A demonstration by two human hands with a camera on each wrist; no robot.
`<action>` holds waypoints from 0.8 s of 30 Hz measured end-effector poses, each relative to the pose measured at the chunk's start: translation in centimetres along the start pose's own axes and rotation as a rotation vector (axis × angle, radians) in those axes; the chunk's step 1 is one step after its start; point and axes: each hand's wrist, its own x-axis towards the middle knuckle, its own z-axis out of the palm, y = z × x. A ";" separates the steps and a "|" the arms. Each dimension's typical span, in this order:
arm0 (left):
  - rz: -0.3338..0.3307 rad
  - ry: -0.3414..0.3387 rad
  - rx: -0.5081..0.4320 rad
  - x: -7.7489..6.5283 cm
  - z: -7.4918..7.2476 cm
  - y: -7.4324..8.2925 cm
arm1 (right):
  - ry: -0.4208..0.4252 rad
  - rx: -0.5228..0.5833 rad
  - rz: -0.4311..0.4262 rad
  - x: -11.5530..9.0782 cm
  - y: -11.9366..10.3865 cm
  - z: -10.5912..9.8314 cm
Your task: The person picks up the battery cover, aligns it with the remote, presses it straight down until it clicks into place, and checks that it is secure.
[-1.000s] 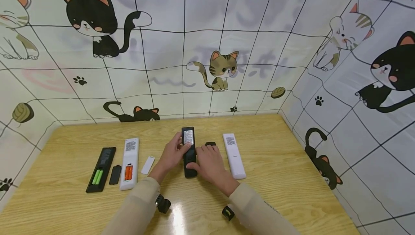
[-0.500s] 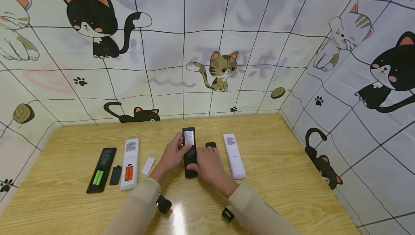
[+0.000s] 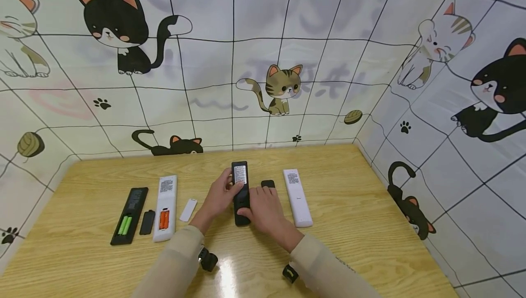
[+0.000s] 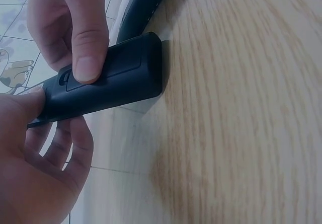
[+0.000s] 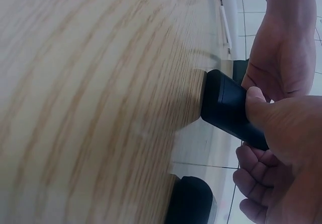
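My left hand (image 3: 217,196) grips a black remote control (image 3: 241,204), turned back side up with its label showing at the far end. In the left wrist view the left thumb (image 4: 31,101) lies on the back and the fingers curl beneath. My right hand (image 3: 267,209) comes from the other side, its thumb (image 4: 86,65) flat on the battery cover (image 4: 126,65) by the latch notch. The right fingers (image 5: 254,166) curl at the remote's edge. The cover lies flush in the back. The near end stands close at the table surface.
On the left lie a black remote (image 3: 129,216) with green batteries, its black cover (image 3: 147,222), a white remote (image 3: 165,197) with orange batteries and a white cover (image 3: 188,210). Another black remote (image 5: 191,201), partly hidden, and a white one (image 3: 297,197) lie right on the wooden table (image 3: 361,243).
The remote and both hands stay nearly in place across the frames; only a slight shift of the whole head view shows.
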 end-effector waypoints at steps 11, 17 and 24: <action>-0.008 0.007 0.018 -0.1 0.0 -0.1 | 0.016 0.024 -0.004 -0.2 0.1 -0.3; -0.018 0.003 0.003 -0.2 -0.1 0.0 | -0.011 0.027 0.006 -0.2 0.1 -0.7; -0.040 -0.004 0.001 -0.5 -0.2 0.2 | -0.005 0.098 0.008 -0.4 0.8 -1.1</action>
